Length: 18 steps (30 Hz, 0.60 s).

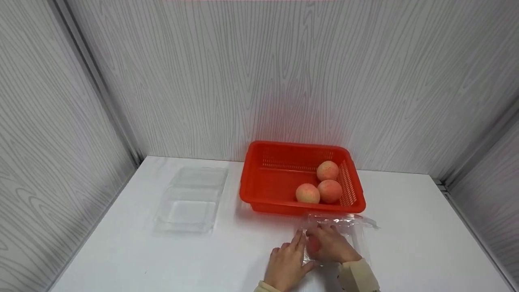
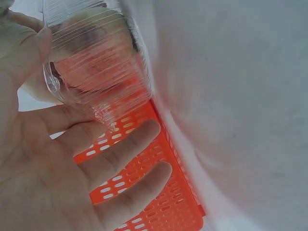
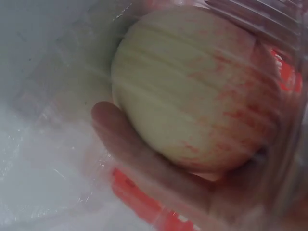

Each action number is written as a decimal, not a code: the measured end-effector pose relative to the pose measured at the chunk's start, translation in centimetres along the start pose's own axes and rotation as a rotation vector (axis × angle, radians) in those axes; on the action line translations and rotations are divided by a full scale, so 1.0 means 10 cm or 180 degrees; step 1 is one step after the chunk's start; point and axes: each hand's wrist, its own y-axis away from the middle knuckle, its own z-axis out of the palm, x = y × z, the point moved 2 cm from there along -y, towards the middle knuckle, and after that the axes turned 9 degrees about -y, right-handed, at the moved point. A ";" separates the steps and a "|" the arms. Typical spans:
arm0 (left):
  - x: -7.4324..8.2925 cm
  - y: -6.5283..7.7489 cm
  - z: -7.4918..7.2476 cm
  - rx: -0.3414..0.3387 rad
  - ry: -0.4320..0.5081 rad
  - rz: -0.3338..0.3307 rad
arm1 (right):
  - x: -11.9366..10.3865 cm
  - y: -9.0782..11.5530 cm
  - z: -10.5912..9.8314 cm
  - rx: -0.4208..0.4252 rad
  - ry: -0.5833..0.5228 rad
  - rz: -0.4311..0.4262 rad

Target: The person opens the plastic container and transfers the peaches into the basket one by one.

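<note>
A clear plastic clamshell box [image 1: 352, 243] lies open on the table in front of the red basket. My right hand [image 1: 334, 245] reaches into it and grips a peach [image 1: 313, 244]. Seen through the clear plastic in the right wrist view, that peach [image 3: 192, 91] is pale with red streaks, a finger curved along its side. My left hand [image 1: 285, 261] is at the box's left side, its thumb at the near edge. In the left wrist view, the left fingers [image 2: 130, 144] are spread and fairly straight, beside the ribbed box wall [image 2: 96, 57].
Just behind the box stands a red plastic basket [image 1: 259, 205] with perforated walls, three peaches [image 1: 329, 191] grouped at its right end. A second clear clamshell box [image 1: 190, 202] lies open at the left on the white table [image 1: 134, 251]. Grey wood-grain panels [image 1: 194, 81] enclose the back and sides.
</note>
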 end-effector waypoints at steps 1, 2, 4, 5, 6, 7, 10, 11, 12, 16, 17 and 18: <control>0.00 0.00 -0.01 0.0032 -0.0003 0.0008 | -0.01 -0.01 0.00 0.0024 0.0032 -0.0050; -0.01 0.00 -0.01 0.0061 -0.0020 0.0019 | -0.01 -0.02 0.01 0.0045 0.0053 -0.0083; 0.00 0.00 -0.02 0.0089 -0.0052 0.0039 | -0.02 -0.03 0.02 0.0071 0.0090 -0.0112; 0.01 0.00 -0.03 0.0085 -0.0071 0.0040 | -0.02 -0.03 0.02 0.0076 0.0110 -0.0117; 0.02 0.00 -0.03 0.0049 -0.0083 0.0023 | -0.02 -0.03 0.03 0.0086 0.0116 -0.0100; 0.02 0.00 -0.03 0.0008 -0.0085 -0.0003 | -0.02 -0.03 0.03 0.0088 0.0112 -0.0073; 0.03 -0.01 -0.03 -0.0101 -0.0108 -0.0075 | -0.04 -0.03 0.04 0.0106 0.0136 -0.0048; 0.03 -0.01 -0.03 -0.0116 -0.0115 -0.0089 | -0.04 -0.04 0.04 0.0114 0.0145 -0.0042; 0.03 -0.02 -0.03 -0.0133 -0.0115 -0.0100 | -0.05 -0.04 0.04 0.0113 0.0148 -0.0029; 0.02 -0.02 -0.05 -0.0155 -0.0104 -0.0120 | -0.05 -0.04 0.04 0.0072 0.0138 0.0010; 0.02 -0.02 -0.04 -0.0152 -0.0102 -0.0118 | -0.05 -0.03 0.03 0.0054 0.0126 0.0003; 0.02 -0.02 -0.04 -0.0156 -0.0106 -0.0114 | -0.04 -0.03 0.02 0.0031 0.0105 -0.0004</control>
